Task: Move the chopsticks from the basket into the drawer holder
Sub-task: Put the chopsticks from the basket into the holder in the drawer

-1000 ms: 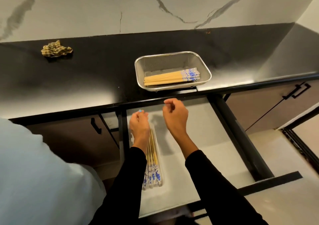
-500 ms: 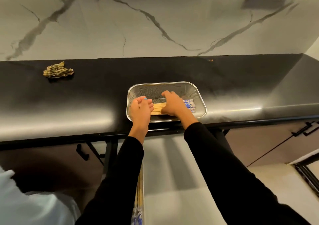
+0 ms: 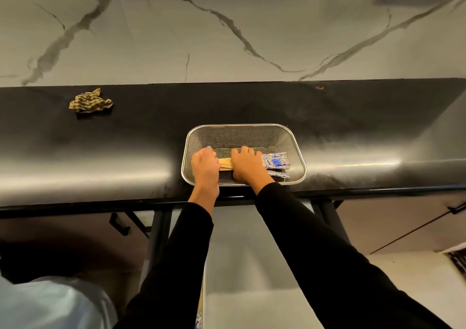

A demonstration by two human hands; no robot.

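Observation:
A steel mesh basket [image 3: 242, 132] sits at the front edge of the black counter. In it lies a bundle of wooden chopsticks [image 3: 275, 161] with blue-and-white patterned ends pointing right. My right hand [image 3: 245, 165] lies over the middle of the bundle with its fingers curled around it. My left hand [image 3: 204, 166] closes over the plain wooden tips at the left. Below the counter the grey drawer [image 3: 252, 265] stands pulled out. My left sleeve hides most of its holder, and only the patterned ends of the stored chopsticks [image 3: 199, 315] show.
A crumpled checked cloth [image 3: 89, 101] lies at the back left of the counter. A marble wall rises behind. Black cabinet handles [image 3: 118, 224] flank the drawer. Another person's light blue clothing [image 3: 50, 303] fills the lower left corner.
Both hands rose from the drawer to the basket and settled on the chopstick bundle. The camera tilted up, so the drawer holder dropped almost out of view.

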